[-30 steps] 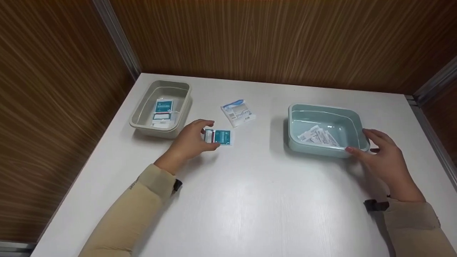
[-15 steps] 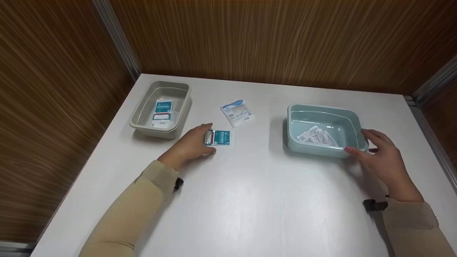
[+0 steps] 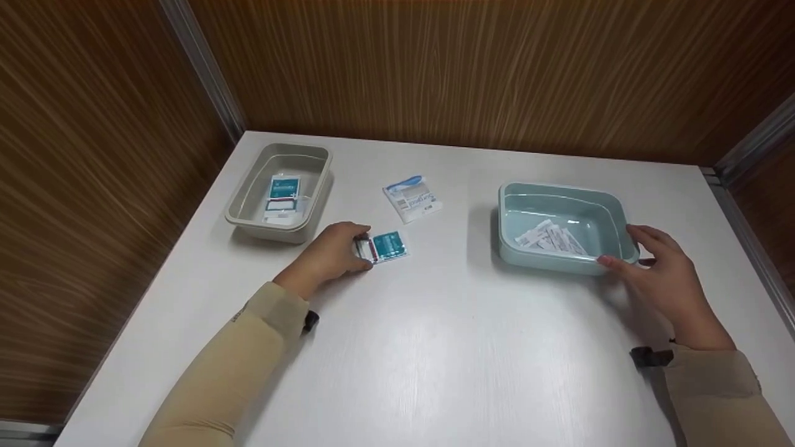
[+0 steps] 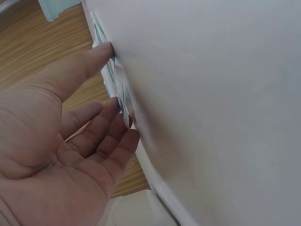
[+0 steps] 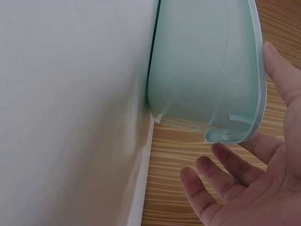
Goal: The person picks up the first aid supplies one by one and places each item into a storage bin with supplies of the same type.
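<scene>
My left hand (image 3: pixel 329 251) pinches a flat teal-and-white packet (image 3: pixel 390 246) by its edges, thumb on one side and fingers on the other. In the left wrist view the packet (image 4: pixel 114 77) is seen edge-on and looks slightly buckled, low over the white table. On the right, my right hand (image 3: pixel 674 282) holds the corner of a light-blue plastic bin (image 3: pixel 553 262). Its thumb lies on the rim of the bin (image 5: pixel 207 61), and the index finger is partly hidden behind it; the other fingers hang free. Several slim white packets (image 3: pixel 553 237) lie in this bin.
A beige bin (image 3: pixel 273 233) stands at the table's far left, with teal-and-white packets (image 3: pixel 284 189) in it. Between the bins lies a white-and-blue packet (image 3: pixel 413 198) marked "Surgical". Wood-patterned panels (image 3: pixel 435 74) rise behind the white table (image 3: pixel 428 347).
My left fingers have closed on the teal-and-white packet, which has turned slightly and shifted a little toward the near side. The right hand stays at the blue bin.
</scene>
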The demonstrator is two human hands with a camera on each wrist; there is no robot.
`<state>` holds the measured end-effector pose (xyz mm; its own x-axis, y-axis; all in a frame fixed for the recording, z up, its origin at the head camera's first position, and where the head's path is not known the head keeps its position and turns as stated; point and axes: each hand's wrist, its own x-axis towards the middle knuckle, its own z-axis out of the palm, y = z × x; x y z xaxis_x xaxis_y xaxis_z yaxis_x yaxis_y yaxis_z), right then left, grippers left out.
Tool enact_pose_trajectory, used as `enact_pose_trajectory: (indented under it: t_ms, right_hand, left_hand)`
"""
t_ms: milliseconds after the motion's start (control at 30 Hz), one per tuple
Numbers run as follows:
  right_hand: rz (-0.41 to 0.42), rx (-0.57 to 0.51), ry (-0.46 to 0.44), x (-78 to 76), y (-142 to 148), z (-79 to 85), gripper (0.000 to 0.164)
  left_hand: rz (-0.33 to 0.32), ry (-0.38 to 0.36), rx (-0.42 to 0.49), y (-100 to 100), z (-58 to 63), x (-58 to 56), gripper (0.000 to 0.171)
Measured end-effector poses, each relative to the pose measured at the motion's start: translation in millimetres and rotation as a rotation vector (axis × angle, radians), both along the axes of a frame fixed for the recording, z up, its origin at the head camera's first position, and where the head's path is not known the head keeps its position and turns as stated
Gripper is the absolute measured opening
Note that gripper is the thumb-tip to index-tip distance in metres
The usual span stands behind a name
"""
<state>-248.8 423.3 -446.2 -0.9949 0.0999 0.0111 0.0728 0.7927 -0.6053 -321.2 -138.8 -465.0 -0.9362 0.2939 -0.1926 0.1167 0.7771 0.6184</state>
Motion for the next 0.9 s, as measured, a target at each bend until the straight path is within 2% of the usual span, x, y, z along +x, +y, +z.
enact_pose_trajectory:
  t_ms: [233, 433, 633, 900]
  right_hand:
    - [0.006, -0.017, 0.003, 0.4, 1, -0.8, 0.102]
    - [0.006, -0.018, 0.006, 0.0, 1, 0.1, 0.102]
    - [0.006, -0.011, 0.027, 0.6, 1, -0.8, 0.101]
    - [-0.013, 0.012, -0.017, -0.6, -1, -0.5, 0.105]
  left_hand:
    - [-0.004, -0.016, -0.002, -1, -0.8, 1.5, 0.084]
    - [-0.002, 0.03, 0.018, 1, 1.0, 2.3, 0.083]
    - [0.03, 0.031, 0.043, 5, 7.2, 7.3, 0.082]
    - [0.054, 0.071, 0.074, 10, 15.8, 16.4, 0.079]
